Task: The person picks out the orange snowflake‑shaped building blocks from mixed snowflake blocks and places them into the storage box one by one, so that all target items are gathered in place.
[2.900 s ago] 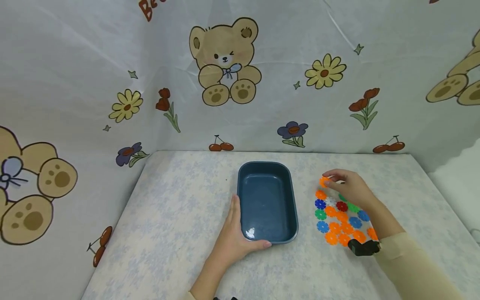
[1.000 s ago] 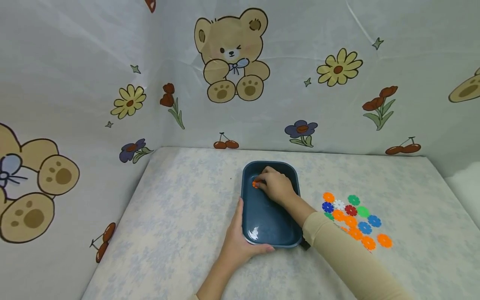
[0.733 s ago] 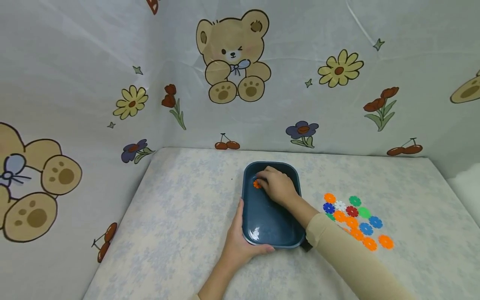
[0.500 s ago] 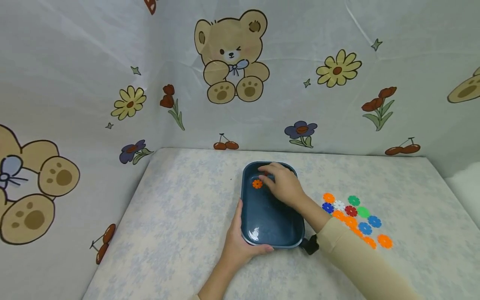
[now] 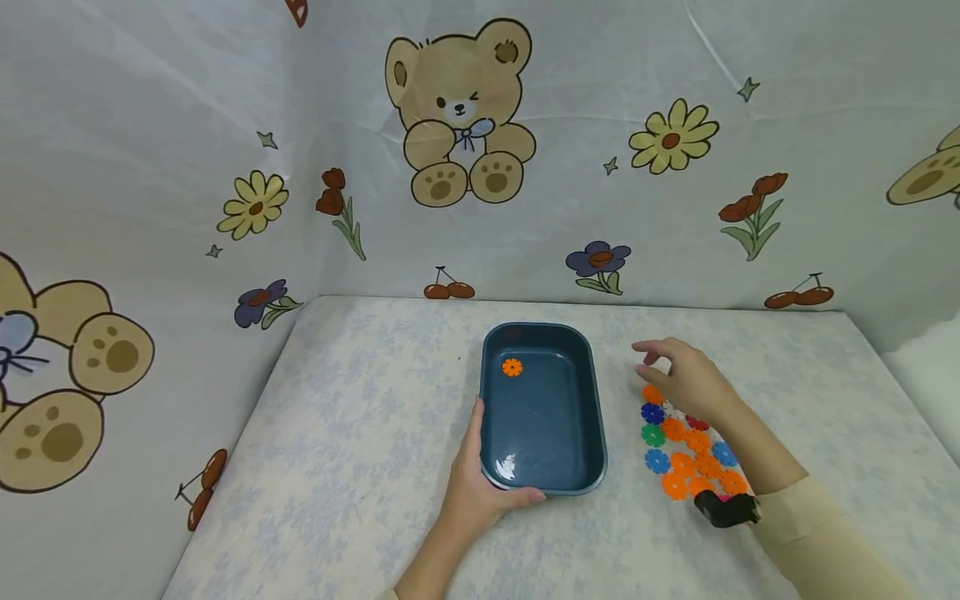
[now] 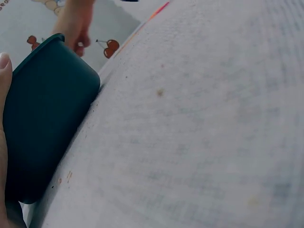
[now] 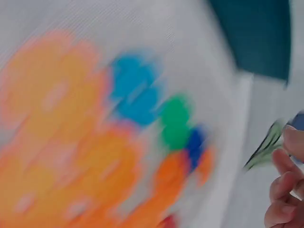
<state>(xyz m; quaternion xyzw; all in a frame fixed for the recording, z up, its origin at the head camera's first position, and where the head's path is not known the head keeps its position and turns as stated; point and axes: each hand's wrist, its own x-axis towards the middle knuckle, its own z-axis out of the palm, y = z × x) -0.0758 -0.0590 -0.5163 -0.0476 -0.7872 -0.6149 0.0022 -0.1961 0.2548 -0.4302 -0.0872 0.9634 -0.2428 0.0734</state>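
A dark blue rectangular plastic box (image 5: 543, 408) stands on the table, with one orange flower-shaped disc (image 5: 512, 367) lying inside near its far left corner. My left hand (image 5: 480, 492) holds the box at its near left corner, the thumb along the front and the fingers along the left side. To the right, my right hand (image 5: 686, 379) hovers over the far end of a group of flower discs (image 5: 701, 462) in orange, blue, green, white and red. Nothing shows between its thumb and loosely bent fingers. In the right wrist view the discs (image 7: 99, 161) are blurred.
A pale patterned cloth covers the table (image 5: 360, 433). Behind it and to the left hangs a cloth backdrop (image 5: 570, 75) printed with bears and flowers. A black wrist camera (image 5: 726, 508) on the right arm hides some of the nearest discs.
My right hand carried an orange disc from the right into the box, let go of it there, and has moved back over the group of discs. The left hand has stayed at the box.
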